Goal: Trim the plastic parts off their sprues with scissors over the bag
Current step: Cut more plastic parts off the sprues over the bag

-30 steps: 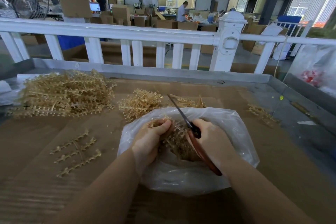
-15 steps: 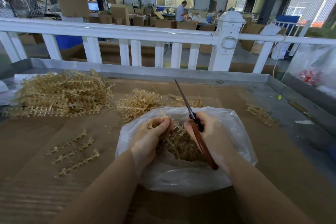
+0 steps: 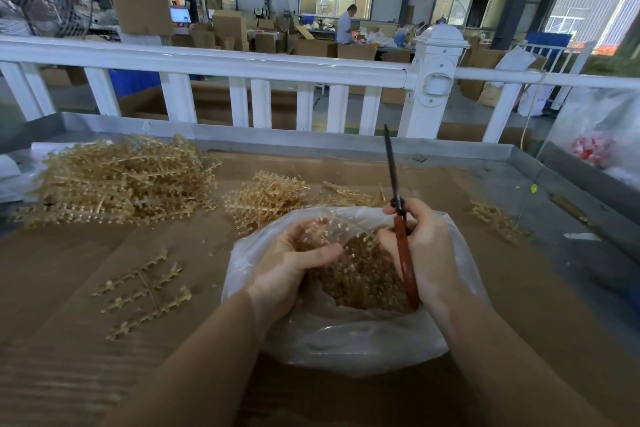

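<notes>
Since the earlier frames, the red-handled scissors have swung from a left-leaning tilt to nearly upright, blades together and pointing at the white railing.

Head view: the right hand has its fingers curled round the scissor handles above the clear plastic bag. The left hand is cupped over the bag mouth, holding a tan plastic sprue piece between thumb and fingers. Cut tan parts fill the bag between the two hands. The bag sits on a brown cardboard-covered table. A large pile of untrimmed tan sprues lies far left, a smaller pile just behind the bag, and one flat sprue left of the bag.
</notes>
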### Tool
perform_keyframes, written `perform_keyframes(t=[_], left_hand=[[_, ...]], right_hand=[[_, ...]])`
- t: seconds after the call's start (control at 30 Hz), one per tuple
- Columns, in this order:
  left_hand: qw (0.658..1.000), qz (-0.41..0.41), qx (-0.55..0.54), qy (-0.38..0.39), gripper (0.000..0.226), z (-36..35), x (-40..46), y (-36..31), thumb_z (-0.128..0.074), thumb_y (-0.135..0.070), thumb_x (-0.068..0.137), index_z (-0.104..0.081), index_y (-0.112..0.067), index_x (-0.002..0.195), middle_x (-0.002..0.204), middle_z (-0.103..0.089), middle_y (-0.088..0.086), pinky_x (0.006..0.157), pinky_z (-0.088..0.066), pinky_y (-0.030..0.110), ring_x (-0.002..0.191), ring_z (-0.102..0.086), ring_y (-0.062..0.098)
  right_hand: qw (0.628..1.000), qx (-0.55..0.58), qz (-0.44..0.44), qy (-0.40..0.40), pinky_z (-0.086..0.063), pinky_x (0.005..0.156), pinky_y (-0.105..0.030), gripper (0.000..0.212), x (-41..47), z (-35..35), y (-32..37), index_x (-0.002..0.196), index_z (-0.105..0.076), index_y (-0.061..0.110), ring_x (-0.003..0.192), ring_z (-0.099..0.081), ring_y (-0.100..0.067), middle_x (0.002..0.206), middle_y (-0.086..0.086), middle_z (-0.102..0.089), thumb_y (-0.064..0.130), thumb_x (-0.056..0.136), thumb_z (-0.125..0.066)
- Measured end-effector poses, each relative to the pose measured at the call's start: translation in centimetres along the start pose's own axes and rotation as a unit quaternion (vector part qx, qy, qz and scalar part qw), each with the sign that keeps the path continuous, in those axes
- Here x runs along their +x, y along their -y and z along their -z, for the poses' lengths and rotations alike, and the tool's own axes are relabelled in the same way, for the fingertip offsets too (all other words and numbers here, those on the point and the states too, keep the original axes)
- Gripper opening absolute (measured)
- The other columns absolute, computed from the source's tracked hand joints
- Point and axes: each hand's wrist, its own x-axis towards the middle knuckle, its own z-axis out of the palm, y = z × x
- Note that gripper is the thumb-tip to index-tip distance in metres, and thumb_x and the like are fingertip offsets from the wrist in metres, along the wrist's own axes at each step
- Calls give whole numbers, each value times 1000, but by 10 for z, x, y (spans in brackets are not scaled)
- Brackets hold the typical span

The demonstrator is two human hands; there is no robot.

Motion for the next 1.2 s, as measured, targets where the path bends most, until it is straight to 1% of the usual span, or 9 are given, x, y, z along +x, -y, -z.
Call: perform_keyframes(t=[0.1, 0.2, 0.27, 0.37, 0.43, 0.57, 0.67, 0.87, 1.2], left_hand=[[999, -12, 27, -33, 73, 0, 2, 3, -82, 0, 50, -57, -11, 117, 106, -70, 17, 90, -52, 45, 102, -66, 32], [998, -16, 15, -60, 52, -1, 3, 4, -77, -9, 57, -62, -4, 106, 100, -71, 18, 86, -53, 41, 97, -68, 31], [998, -13, 0, -68, 43, -2, 4, 3, -76, -11, 62, -64, -1, 103, 96, -71, 18, 85, -53, 38, 94, -67, 30], [996, -18, -30, -83, 24, -3, 8, 0, -68, -1, 76, -64, -2, 100, 92, -69, 16, 83, -54, 33, 86, -67, 26], [994, -19, -52, -94, 14, -2, 11, -2, -64, 2, 82, -62, -8, 92, 77, -69, 8, 71, -58, 28, 69, -68, 18], [987, -23, -116, -107, 13, 4, 17, -6, -61, 3, 85, -59, -9, 87, 66, -69, 4, 63, -60, 30, 64, -70, 17], [982, -42, -143, -119, 12, 5, 20, -7, -57, 2, 89, -57, -9, 87, 66, -69, 5, 59, -58, 26, 62, -69, 15], [976, -45, -172, -129, 11, 10, 20, 0, -56, 1, 90, -54, -10, 87, 64, -68, 4, 56, -56, 24, 58, -67, 11], [978, -52, -163, -123, 25, 7, 16, 2, -50, 12, 89, -52, -12, 80, 58, -63, 0, 57, -56, 24, 59, -67, 12]], right_hand=[[1000, -13, 4, -9, -39, 57, -22, 24, 1, 5, -2, 102, -63, 14, 61, -55, -13, 67, 5, -59, -2, 84, -60], [997, -70, 33, -2, -36, 53, -10, 18, -5, 6, -1, 100, -64, 14, 59, -53, -4, 67, 10, -59, 3, 86, -61], [992, -107, 59, -2, -42, 58, -9, 15, -11, 5, 3, 97, -62, 21, 65, -57, -2, 71, 14, -60, 8, 88, -62], [992, -106, 72, -14, -51, 70, -22, 19, -13, 2, 5, 107, -62, 17, 76, -63, -13, 79, 8, -64, 9, 91, -60], [991, -111, 80, -13, -51, 71, -25, 19, -13, 1, 4, 108, -62, 17, 76, -62, -12, 79, 8, -63, 8, 91, -60], [982, -142, 112, 45, -42, 66, -8, 10, -18, -2, 1, 93, -59, 24, 72, -57, 2, 70, 16, -57, 20, 88, -66], [968, -193, 132, 96, -37, 67, -3, 11, -23, -6, -5, 94, -56, 29, 74, -53, 8, 74, 19, -55, 37, 89, -62], [932, -289, 163, 147, -38, 78, -12, 27, -27, -5, -21, 107, -55, 29, 89, -53, -4, 94, 12, -59, 50, 89, -53], [918, -324, 172, 150, -31, 73, -17, 32, -29, -9, -31, 110, -53, 29, 82, -42, -5, 88, 14, -48, 53, 89, -51]])
